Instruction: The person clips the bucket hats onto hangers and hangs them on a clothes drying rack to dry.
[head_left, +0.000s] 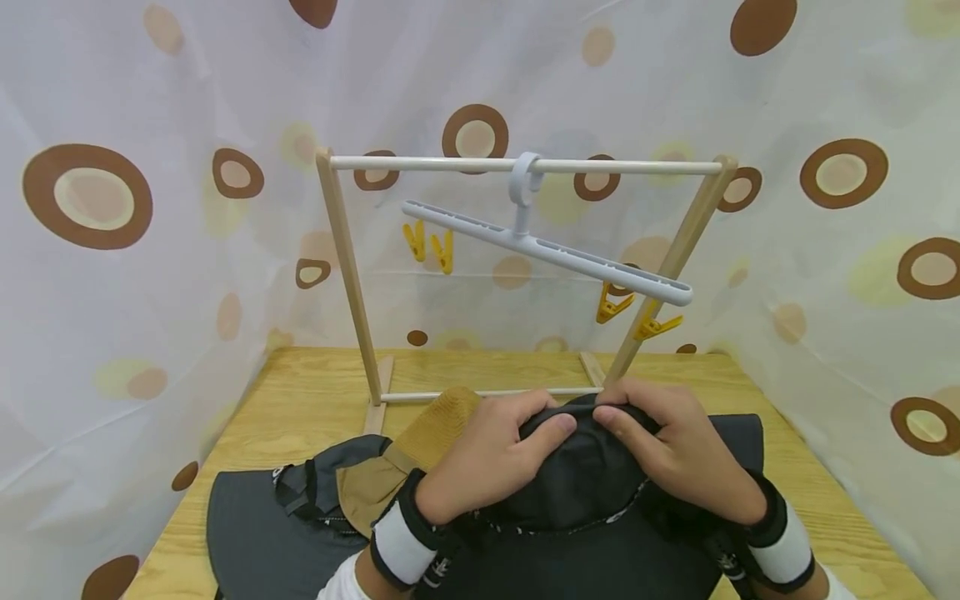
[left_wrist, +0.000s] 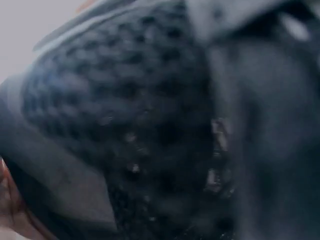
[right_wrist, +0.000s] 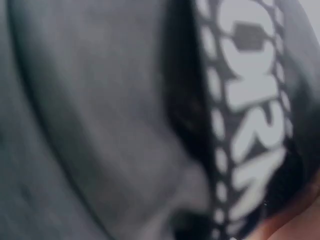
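Note:
Both hands pinch the top edge of a black hat (head_left: 577, 492) between thumbs and fingers. My left hand (head_left: 495, 446) is at the left of that edge, my right hand (head_left: 675, 450) a little to the right. A wide dark brim spreads beneath the crown. In the left wrist view, dark mesh (left_wrist: 125, 90) fills much of the picture, with part of the left hand at the lower left edge. Close up in the right wrist view runs a black band (right_wrist: 250, 110) with white lettering and stitching. Left of the hands lies a tan hat (head_left: 367, 487) with a mustard mesh crown.
A dark grey brimmed hat (head_left: 262, 525) lies at the table's left. Behind the hands stands a wooden rack (head_left: 348, 275); a white hanger (head_left: 555, 250) hangs tilted from its top bar, with yellow clips (head_left: 442, 252) below both ends. A dotted curtain (head_left: 187, 333) surrounds the wooden table (head_left: 300, 392).

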